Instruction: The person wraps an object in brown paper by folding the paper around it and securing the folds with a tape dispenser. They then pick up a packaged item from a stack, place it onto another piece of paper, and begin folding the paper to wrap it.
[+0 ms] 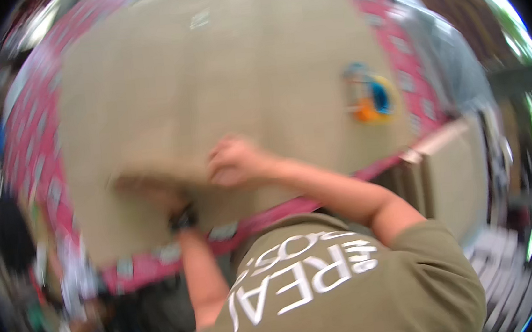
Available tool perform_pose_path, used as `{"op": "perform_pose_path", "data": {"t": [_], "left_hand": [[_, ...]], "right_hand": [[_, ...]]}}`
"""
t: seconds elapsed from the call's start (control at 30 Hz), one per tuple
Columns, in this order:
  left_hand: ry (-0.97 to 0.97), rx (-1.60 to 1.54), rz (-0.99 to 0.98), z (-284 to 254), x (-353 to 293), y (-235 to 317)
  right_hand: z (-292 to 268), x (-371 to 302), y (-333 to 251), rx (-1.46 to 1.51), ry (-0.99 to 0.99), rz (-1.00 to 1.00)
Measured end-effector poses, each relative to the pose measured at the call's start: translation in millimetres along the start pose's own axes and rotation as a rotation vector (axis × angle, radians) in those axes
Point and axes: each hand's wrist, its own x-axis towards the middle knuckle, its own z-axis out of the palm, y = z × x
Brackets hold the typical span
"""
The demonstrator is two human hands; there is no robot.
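Observation:
A narrow tan piece, seemingly cardboard point(186, 172), lies slanted just above the large tan sheet point(219, 81), blurred by motion. My left hand point(161, 198), with a dark watch on its wrist, grips the left part of that piece from below; its fingers are partly hidden. At the piece's other end, my right hand point(237, 161) is closed with curled fingers. Whether it pinches the piece's edge or something small, I cannot make out. Off to the right on the sheet sits a blue and orange tape dispenser point(371, 95), apart from both hands.
A pink patterned cloth point(35, 162) shows around the tan sheet. Beyond the table's right edge stand flat cardboard sheets point(453, 180), with a grey plastic-looking bundle point(454, 58) farther back. A small light mark or label point(199, 20) lies at the far end.

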Motion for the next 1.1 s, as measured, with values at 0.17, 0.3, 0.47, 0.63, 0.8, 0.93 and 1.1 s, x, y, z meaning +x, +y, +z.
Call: {"op": "perform_pose_path", "data": {"t": [0.17, 0.3, 0.47, 0.63, 0.8, 0.93, 1.1], "left_hand": [[-0.326, -0.112, -0.286, -13.3, 0.5, 19.9], [-0.450, -0.447, -0.680, -37.1, 4.6, 47.9], [-0.474, -0.881, -1.284, -71.9, 29.4, 57.9], [-0.596, -0.737, -1.042, -78.5, 31.0, 60.5], [-0.341, 0.181, 0.239, -35.2, 30.0, 32.8], [-0.540, 0.618, 0.266, -14.5, 47.6, 33.2], [-0.735, 0.096, 0.289, -19.2, 96.5, -41.7]], "right_hand": [[39.5, -2.4, 15.1, -0.420, 0.067, 0.056], [62.0, -8.1, 13.9, -0.617, 0.224, 0.078], [77.6, -5.8, 9.7, -0.718, 0.301, 0.140], [22.4, -13.1, 21.0, 0.006, 0.089, -0.037], [12.2, 1.1, 5.6, -0.109, 0.123, 0.146], [30.1, 9.3, 15.7, -0.230, 0.223, 0.167], [19.8, 11.1, 14.1, -0.211, 0.226, 0.109]]}}
